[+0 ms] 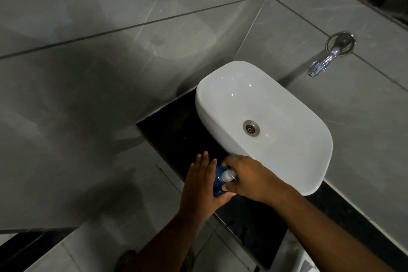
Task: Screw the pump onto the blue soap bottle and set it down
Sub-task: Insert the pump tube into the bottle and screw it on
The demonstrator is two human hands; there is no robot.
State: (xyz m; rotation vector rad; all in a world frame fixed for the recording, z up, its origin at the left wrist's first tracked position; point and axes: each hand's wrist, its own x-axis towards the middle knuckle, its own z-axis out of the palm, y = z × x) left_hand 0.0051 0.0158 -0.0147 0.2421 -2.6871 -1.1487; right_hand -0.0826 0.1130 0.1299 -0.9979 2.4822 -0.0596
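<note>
The blue soap bottle (pixel 218 184) stands on the black counter (pixel 247 221), just left of the basin, seen from above. Its white pump (pixel 228 176) sits on the bottle's neck. My left hand (pixel 202 185) is pressed against the bottle's left side, fingers stretched out straight, thumb under the near side. My right hand (pixel 247 178) comes from the right and its fingers close around the pump top. Most of the bottle is hidden between the two hands.
A white oval basin (pixel 287 104) with a metal drain (pixel 251 128) sits on the counter right of the bottle. A chrome tap (pixel 326 59) sticks out of the grey tiled wall at upper right. Grey floor tiles lie to the left, below the counter's edge.
</note>
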